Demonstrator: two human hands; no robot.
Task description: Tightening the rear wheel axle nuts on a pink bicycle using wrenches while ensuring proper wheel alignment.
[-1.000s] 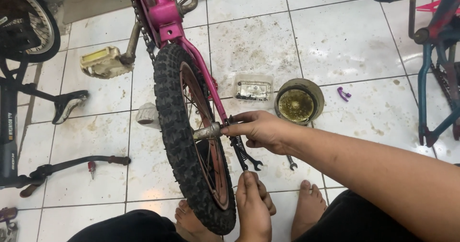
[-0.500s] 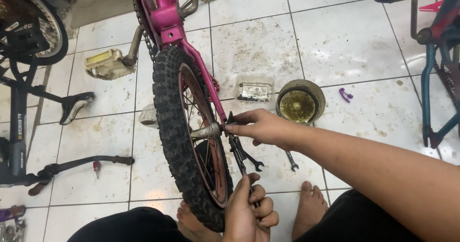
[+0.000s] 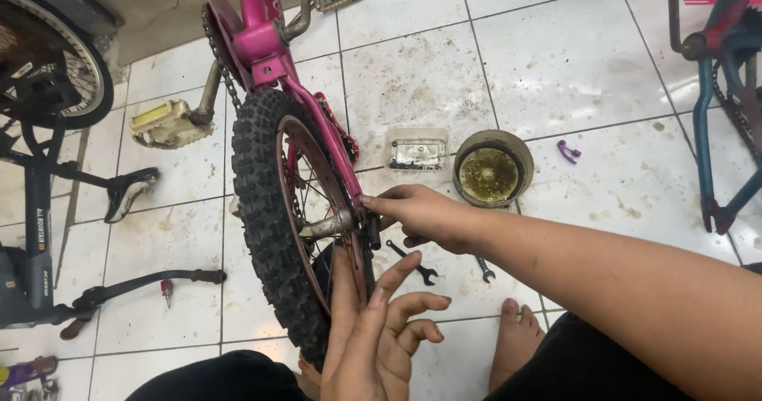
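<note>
A pink children's bicycle stands upside down, and its rear wheel (image 3: 270, 211) with a knobby black tyre rises in front of me. My right hand (image 3: 417, 214) reaches in from the right, and its fingertips pinch the axle nut (image 3: 370, 225) at the pink frame's dropout. The silver axle end (image 3: 325, 226) sticks out on the wheel's left side. My left hand (image 3: 381, 333) is raised beside the lower part of the wheel with its fingers spread, and it holds nothing. Two small wrenches, one (image 3: 414, 263) just under my right hand and another (image 3: 485, 270) further right, lie on the tiled floor.
A clear plastic box of small parts (image 3: 417, 149) and a round tin (image 3: 492, 168) sit on the dirty white tiles behind my right hand. A yellow pedal (image 3: 163, 123), a black bicycle (image 3: 40, 211) at left, a teal frame (image 3: 714, 131) at right, and my bare foot (image 3: 516, 337) are nearby.
My left hand has lifted from low by the tyre and spread its fingers beside the wheel. My right hand stays at the axle. The view has shifted closer.
</note>
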